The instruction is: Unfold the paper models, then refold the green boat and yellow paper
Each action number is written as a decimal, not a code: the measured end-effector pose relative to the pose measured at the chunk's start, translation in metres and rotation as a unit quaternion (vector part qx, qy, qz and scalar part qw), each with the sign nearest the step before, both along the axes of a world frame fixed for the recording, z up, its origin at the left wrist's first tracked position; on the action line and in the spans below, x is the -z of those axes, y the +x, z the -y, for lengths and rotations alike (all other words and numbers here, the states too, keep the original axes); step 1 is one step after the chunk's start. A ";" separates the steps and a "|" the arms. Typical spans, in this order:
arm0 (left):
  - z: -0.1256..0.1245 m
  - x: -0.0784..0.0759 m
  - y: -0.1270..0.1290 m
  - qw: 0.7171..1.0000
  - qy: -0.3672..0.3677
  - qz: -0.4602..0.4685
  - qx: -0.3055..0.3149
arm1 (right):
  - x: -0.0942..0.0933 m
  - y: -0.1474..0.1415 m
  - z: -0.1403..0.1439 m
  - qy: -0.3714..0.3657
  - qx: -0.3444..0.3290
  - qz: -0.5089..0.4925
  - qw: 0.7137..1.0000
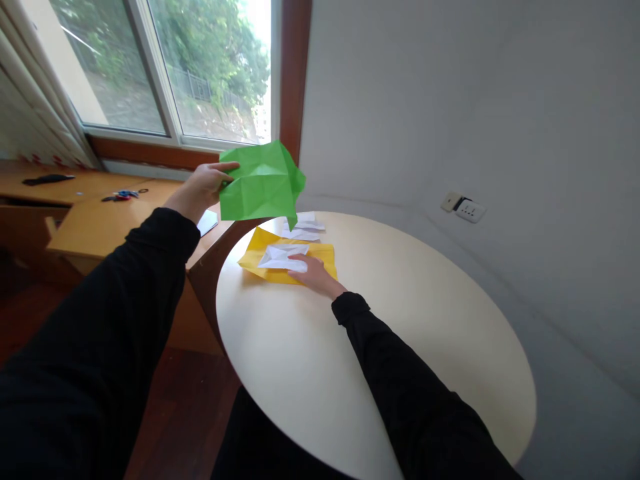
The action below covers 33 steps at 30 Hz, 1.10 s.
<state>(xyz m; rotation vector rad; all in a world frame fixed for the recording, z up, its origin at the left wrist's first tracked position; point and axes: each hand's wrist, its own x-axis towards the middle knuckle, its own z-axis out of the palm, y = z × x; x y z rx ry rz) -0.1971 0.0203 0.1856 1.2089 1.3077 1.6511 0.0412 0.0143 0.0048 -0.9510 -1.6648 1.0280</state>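
Observation:
My left hand (206, 187) is raised above the far left edge of the table, its fingers closed on the left side of a creased green sheet of paper (263, 183). One corner of that sheet hangs down. Lower, at the table, my right hand (315, 275) grips the right end of a folded white paper (277, 257) between thumb and fingers. This white paper lies over a creased yellow sheet of paper (323, 253). Just behind them rest more white papers (307, 227), partly hidden by the green sheet.
The papers lie on a round cream table (400, 320) beside a white wall. To the left stands a wooden desk (100, 230) holding scissors (125, 195) and a dark object (49, 179). A window (210, 73) is behind it; a wall socket (470, 211) is at right.

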 end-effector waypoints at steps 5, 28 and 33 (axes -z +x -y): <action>0.004 -0.016 0.010 0.999 0.016 -0.002 0.033 | 0.013 0.000 0.001 0.122 0.064 0.204 0.969; -0.045 0.133 -0.003 0.982 -0.145 -0.089 0.078 | -0.085 0.190 -0.042 0.165 0.336 0.058 0.926; -0.057 0.147 -0.012 0.968 -0.143 -0.197 0.061 | -0.106 0.178 -0.046 0.250 0.368 0.145 0.884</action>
